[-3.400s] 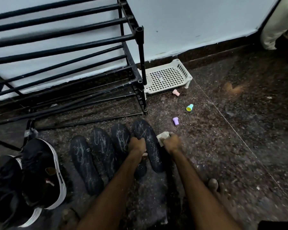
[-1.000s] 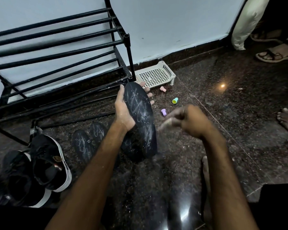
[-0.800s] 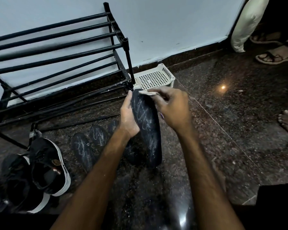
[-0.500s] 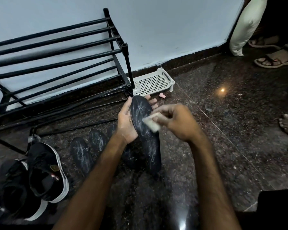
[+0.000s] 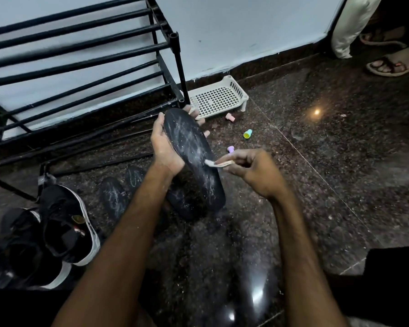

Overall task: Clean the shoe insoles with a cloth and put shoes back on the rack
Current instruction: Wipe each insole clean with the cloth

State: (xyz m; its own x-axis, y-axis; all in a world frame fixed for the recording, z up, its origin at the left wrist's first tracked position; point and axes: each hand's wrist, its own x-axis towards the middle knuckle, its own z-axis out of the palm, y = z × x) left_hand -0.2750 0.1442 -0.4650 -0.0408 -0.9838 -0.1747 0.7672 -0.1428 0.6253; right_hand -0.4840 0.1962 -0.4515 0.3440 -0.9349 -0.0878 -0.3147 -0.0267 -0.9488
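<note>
My left hand (image 5: 165, 147) grips a black insole (image 5: 194, 156) streaked with white dust and holds it tilted above the floor. A small pale cloth (image 5: 219, 164) is pinched in my right hand (image 5: 253, 173), its edge touching the insole's right side near the middle. More dusty black insoles (image 5: 113, 199) lie on the floor below, partly hidden by my left arm. Two black sneakers with white soles (image 5: 66, 225) stand at the lower left. The black metal shoe rack (image 5: 80, 67) stands empty against the white wall.
A white perforated plastic tray (image 5: 217, 97) sits beside the rack's right leg. Small pink (image 5: 230, 118), teal (image 5: 248, 134) and purple (image 5: 230, 150) pieces lie on the dark speckled floor. Another person's sandalled feet (image 5: 394, 64) are at the top right, and toes show at the right edge.
My left hand lifted one insole off the floor. My right hand brought the cloth to the insole's top end and has drawn it down to the insole's middle right edge.
</note>
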